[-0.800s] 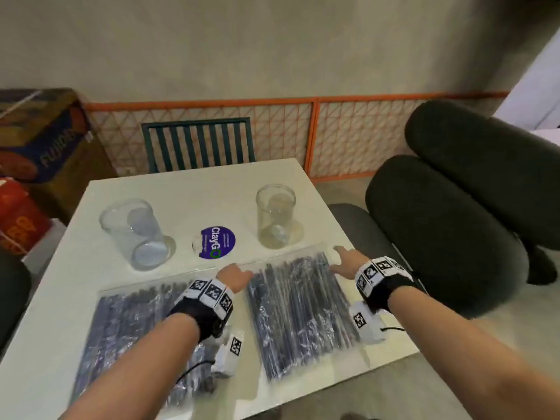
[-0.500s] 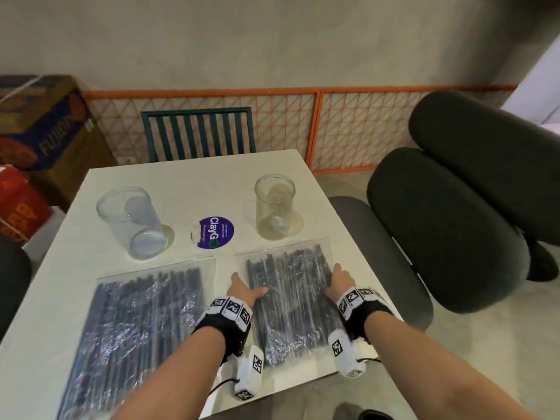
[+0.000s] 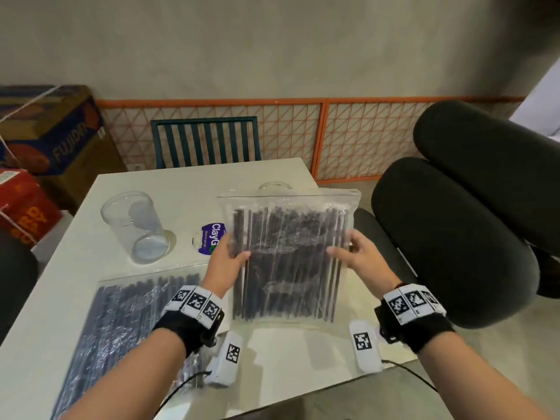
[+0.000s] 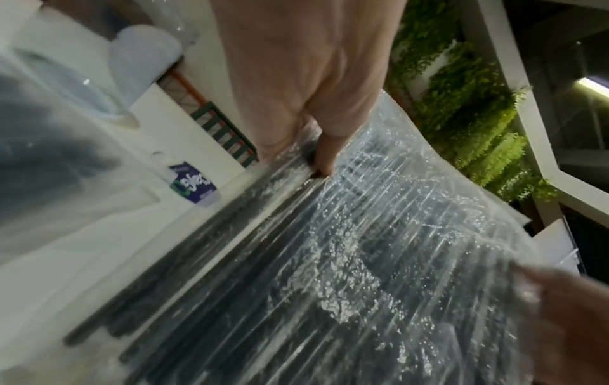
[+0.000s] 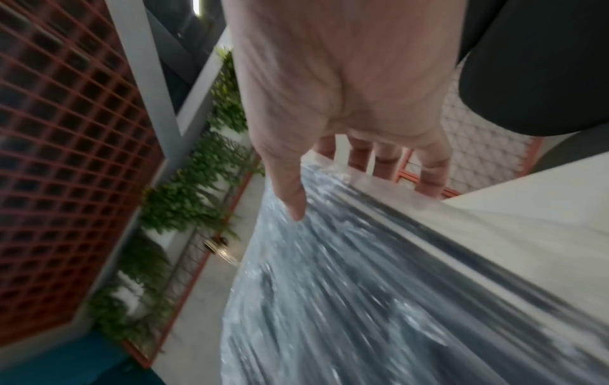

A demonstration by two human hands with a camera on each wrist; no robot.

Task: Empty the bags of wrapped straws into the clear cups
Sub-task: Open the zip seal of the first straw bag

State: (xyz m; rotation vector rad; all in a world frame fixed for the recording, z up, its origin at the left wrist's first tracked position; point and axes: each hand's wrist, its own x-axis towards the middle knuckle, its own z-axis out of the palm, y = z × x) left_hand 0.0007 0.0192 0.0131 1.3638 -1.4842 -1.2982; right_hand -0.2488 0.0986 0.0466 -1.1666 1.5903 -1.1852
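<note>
Gripping the raised bag of straws at both side edges: left hand has its thumb across the front face and its fingers behind at 9 o'clock; right hand mirrors this at 3 o'clock, thumb in front, fingers curled round the back edge. Right wrist view confirms the thumb pressed on the film, four fingers behind. Bag held upright between the hands, clear of the table, sealed top edge at 12 o'clock, dark wrapped straws standing vertical inside

Writing legible: round purple sticker reads "ClayG…", partly hidden by the bag; cardboard box at 10 o'clock reads "FUJIDE…", last letters unclear

Second bag lies flat on the table at 7 o'clock of the left hand. One clear cup stands at 10 o'clock; rim of another cup shows just above the held bag
</note>
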